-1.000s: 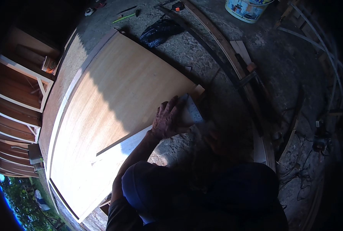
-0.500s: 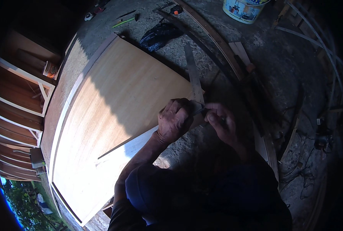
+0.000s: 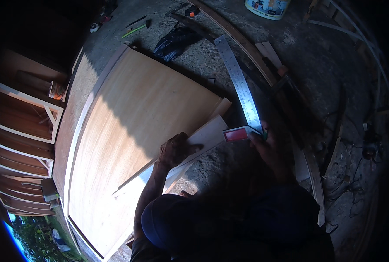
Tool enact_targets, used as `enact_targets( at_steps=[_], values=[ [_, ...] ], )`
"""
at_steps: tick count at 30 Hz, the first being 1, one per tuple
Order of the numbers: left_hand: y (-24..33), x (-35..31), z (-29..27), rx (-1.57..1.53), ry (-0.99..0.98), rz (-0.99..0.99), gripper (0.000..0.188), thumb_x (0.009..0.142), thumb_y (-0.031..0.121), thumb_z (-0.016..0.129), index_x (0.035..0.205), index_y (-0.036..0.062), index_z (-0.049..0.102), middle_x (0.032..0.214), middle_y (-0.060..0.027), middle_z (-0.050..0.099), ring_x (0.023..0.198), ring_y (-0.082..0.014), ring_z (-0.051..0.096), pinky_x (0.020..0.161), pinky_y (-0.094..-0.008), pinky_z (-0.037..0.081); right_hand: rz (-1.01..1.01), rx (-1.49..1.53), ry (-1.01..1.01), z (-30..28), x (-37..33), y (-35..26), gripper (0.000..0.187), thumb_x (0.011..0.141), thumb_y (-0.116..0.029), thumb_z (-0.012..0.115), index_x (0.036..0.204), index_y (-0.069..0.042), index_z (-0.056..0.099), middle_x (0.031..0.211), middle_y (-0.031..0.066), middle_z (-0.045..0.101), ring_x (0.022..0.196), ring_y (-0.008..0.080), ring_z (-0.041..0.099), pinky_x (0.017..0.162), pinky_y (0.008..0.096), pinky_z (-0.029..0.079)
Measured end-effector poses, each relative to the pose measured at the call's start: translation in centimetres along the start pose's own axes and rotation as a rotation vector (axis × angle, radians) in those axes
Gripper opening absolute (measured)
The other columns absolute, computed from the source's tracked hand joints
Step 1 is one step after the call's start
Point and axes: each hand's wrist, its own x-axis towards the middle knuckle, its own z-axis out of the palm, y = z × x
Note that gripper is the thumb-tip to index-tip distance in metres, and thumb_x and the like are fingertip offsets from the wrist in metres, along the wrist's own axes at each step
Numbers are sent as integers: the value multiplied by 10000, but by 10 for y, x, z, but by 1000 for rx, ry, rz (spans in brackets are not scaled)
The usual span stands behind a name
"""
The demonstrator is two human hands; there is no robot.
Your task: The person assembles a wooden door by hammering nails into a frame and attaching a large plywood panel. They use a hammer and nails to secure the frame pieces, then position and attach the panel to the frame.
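A try square with a shiny steel ruled blade [image 3: 242,89] is in my right hand [image 3: 267,140]. My fingers close round its corner, where the red and pale stock [image 3: 236,134] joins the blade. The blade points away from me, apart from the wood. My left hand [image 3: 173,150] grips a narrow pale board [image 3: 209,133], thumb lying on its upper face and fingers over its far edge. That board lies along the near edge of a large wooden panel [image 3: 150,100]. Whether my right hand also holds a pencil is hidden in shadow.
Long wood strips [image 3: 238,37] curve across the floor beyond. A black plastic bag [image 3: 177,43], a green-handled tool [image 3: 134,30], a tape measure [image 3: 191,12] and a bucket [image 3: 267,8] lie farther off. Wooden frames [image 3: 24,109] stand at left; a cabled tool [image 3: 371,150] at right.
The try square has come off the board and moved right in my right hand, its blade now catching light. My left hand has slid left and nearer along the board.
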Motion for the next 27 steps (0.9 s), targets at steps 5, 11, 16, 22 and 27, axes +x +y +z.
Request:
enact_targets(
  at_steps=[5, 11, 16, 22, 27],
  values=[
    [5, -10, 17, 241, 290, 163, 426, 863, 351, 746, 1158, 85, 592, 1073, -138, 675, 987, -360, 648, 839, -475, 530, 63, 142, -130, 31, 7, 14, 336, 1018, -237, 592, 1270, -19, 554, 914, 26, 614, 722, 77, 566, 645, 267, 482],
    [18, 9, 23, -163, 234, 473, 670, 887, 381, 737, 1419, 67, 477, 1318, -224, 590, 1197, -413, 596, 991, -475, 497, 112, 232, -200, 52, 30, 48, 274, 1024, -218, 577, 1219, -29, 540, 922, 46, 626, 685, 80, 574, 582, 259, 472],
    [31, 18, 18, -207, 149, 537, 879, 770, 345, 844, 1496, 129, 398, 1392, -225, 543, 1244, -424, 577, 1002, -498, 511, 191, 343, -150, 73, 29, 10, 282, 994, -184, 590, 1185, 21, 555, 868, 53, 623, 594, 99, 590, 490, 246, 458],
    [53, 9, 30, 119, 168, 557, 843, 770, 310, 832, 1499, 170, 433, 1470, -239, 478, 1325, -434, 511, 981, -501, 533, 248, 479, -17, 72, 17, 22, 245, 980, -206, 632, 1107, -1, 586, 849, 55, 634, 578, 102, 613, 451, 231, 455],
    [49, 17, 38, 210, 217, 607, 757, 782, 275, 793, 1469, 181, 491, 1457, -276, 476, 1311, -449, 520, 944, -520, 545, 321, 449, -72, 67, 14, 6, 314, 1019, -257, 597, 1227, -26, 550, 891, 55, 598, 627, 88, 554, 510, 230, 411]
  ],
)
